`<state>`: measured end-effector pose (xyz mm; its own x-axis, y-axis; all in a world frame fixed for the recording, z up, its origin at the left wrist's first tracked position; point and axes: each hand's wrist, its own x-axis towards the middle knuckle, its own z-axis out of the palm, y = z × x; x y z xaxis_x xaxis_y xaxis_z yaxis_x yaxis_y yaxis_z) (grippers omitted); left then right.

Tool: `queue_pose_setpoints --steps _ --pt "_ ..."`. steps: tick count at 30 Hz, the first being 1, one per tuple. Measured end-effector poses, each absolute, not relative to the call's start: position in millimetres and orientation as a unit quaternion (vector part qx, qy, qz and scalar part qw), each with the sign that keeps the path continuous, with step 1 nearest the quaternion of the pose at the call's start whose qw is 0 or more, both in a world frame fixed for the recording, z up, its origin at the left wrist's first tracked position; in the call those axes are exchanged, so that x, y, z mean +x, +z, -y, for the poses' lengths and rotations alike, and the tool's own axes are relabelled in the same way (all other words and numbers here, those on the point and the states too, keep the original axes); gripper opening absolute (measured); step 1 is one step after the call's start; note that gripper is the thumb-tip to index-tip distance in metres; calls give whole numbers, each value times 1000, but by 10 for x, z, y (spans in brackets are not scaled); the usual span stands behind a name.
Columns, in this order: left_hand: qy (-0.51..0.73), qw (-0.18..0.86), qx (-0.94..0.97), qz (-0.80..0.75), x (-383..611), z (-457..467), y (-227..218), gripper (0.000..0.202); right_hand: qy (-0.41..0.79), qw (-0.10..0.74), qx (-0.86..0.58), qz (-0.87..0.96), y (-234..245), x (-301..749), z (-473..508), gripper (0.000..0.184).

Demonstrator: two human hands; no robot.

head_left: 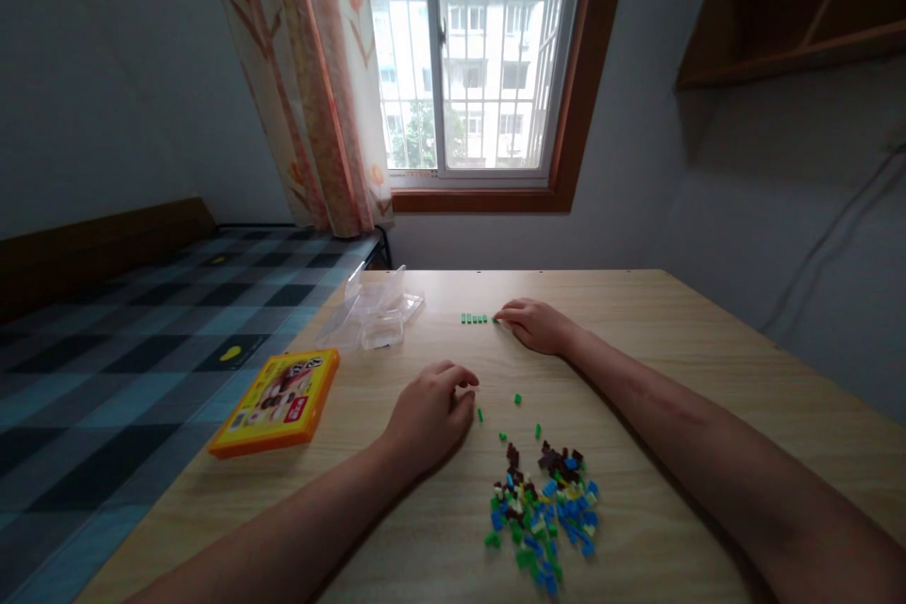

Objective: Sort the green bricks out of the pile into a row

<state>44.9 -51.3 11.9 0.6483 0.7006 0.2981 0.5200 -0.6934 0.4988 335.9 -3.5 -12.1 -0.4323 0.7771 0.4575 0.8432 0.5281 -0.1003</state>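
My right hand (536, 325) reaches to the far part of the table, its fingertips pinched on a small green building brick (494, 319) at the right end of a short row of green bricks (474, 319). My left hand (433, 411) rests on the table nearer to me. Its thumb and forefinger are apart, and I see nothing between them. Just right of them lies a thin green brick (479, 415). Other loose green bricks (517, 399) are scattered between the hands and a mixed pile of blue, green, brown and pale bricks (542, 514).
Clear plastic trays (382, 330) stand at the table's far left. An orange-yellow box (279, 401) with a printed lid lies on the left edge. Beyond that edge is a bed with a checked cover (170, 321). A window (488, 57) faces me, with a curtain (326, 94) beside it.
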Motion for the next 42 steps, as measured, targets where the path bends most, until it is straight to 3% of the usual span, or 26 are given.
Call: queue_pose_setpoints --steps 9,20,28,42 --pt "241 202 885 -343 446 486 108 13 -67 230 -517 822 -147 3292 80 43" --pt "241 208 883 -345 451 490 118 16 -77 221 -588 774 -202 3101 107 31" --pt "240 207 883 -345 449 498 118 17 -53 265 -598 755 -207 3107 121 37" --pt "239 199 886 -345 447 513 117 18 -79 231 -580 777 -226 3101 110 30"
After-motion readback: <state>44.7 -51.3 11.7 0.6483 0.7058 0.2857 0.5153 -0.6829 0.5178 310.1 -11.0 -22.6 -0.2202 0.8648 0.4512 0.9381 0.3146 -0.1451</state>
